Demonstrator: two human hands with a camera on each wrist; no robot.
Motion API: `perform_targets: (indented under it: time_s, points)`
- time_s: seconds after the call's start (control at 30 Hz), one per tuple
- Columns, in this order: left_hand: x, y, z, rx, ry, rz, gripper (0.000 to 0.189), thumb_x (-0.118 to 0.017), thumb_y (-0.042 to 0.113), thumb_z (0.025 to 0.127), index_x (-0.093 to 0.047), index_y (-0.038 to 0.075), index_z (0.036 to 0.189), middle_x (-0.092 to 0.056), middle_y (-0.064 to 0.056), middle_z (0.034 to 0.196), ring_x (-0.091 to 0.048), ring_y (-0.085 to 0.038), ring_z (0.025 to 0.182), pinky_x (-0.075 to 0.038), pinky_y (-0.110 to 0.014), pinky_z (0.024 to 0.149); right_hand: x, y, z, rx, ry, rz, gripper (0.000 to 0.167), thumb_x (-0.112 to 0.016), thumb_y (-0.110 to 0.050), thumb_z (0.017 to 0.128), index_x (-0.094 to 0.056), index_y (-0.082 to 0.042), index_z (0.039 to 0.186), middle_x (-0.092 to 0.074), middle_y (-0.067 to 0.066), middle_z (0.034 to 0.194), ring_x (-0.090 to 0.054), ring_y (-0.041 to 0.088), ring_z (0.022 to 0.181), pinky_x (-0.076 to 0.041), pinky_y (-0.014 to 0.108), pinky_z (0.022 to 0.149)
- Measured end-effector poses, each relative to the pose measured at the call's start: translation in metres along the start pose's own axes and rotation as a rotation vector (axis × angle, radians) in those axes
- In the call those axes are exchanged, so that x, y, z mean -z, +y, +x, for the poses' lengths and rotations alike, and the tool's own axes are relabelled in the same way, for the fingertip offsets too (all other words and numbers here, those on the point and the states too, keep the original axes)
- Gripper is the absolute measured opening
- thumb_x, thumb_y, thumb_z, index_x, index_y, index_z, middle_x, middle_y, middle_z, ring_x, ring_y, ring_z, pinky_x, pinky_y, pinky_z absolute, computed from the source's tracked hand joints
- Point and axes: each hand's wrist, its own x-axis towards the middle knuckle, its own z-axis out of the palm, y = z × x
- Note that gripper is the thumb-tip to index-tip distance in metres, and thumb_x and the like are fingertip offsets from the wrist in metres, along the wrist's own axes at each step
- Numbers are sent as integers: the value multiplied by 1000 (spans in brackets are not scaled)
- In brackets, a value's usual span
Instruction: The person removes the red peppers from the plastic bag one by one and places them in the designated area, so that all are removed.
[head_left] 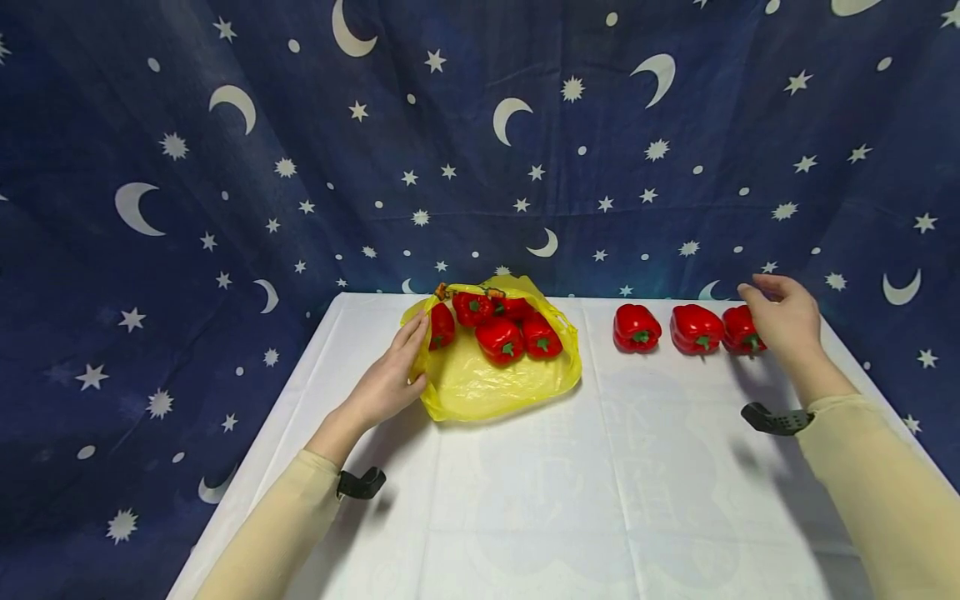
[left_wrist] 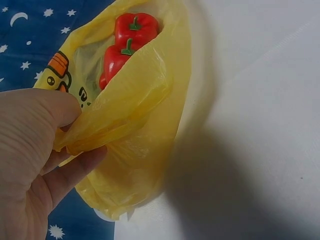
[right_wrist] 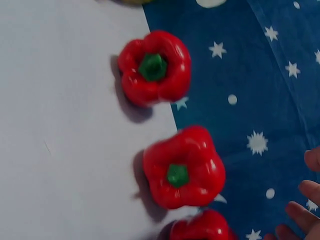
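Observation:
A yellow plastic bag (head_left: 487, 390) lies with its mouth toward me, several red bell peppers (head_left: 499, 340) inside. My left hand (head_left: 386, 383) holds the bag's left edge; in the left wrist view the thumb lies over the film and fingers (left_wrist: 80, 170) come up beneath it. Three more bell peppers stand in a row to the right: a left one (head_left: 637, 328), a middle one (head_left: 696, 328) and a right one (head_left: 741, 331). Over the right pepper hovers my right hand (head_left: 787, 321), holding nothing, its fingers (right_wrist: 302, 215) loosely bent and spread at the right wrist view's edge.
A white cloth covers the table (head_left: 540, 508). Behind it and along the left side hangs a dark blue curtain (head_left: 450, 217) with moons and stars. The row of peppers stands near the table's back edge, with bare cloth between it and the bag.

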Motion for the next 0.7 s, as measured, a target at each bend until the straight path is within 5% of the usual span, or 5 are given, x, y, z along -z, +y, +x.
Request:
perform_targets:
  time_s: [0.27,0.7]
  points:
    - [-1,-1,1,-8,2,2,93,-67,5,92,-10,13,166,-4,-2,172,-36,-30,147,-48,-47,102,-21,-17,-16,165,-17,19,70,-47,-50,104,-37,-8,158,-35,23,159,-30,42,146,-29,61,115]
    - [-1,0,3,-9,-2,2,93,-66,5,92,-10,11,165,-5,-5,172,-31,-30,149,-45,-49,107,-60,-54,-55,448,-197,51,60,-61,-42,102,-50,-8,151,-47,19,149,-48,39,132,-44,56,106]
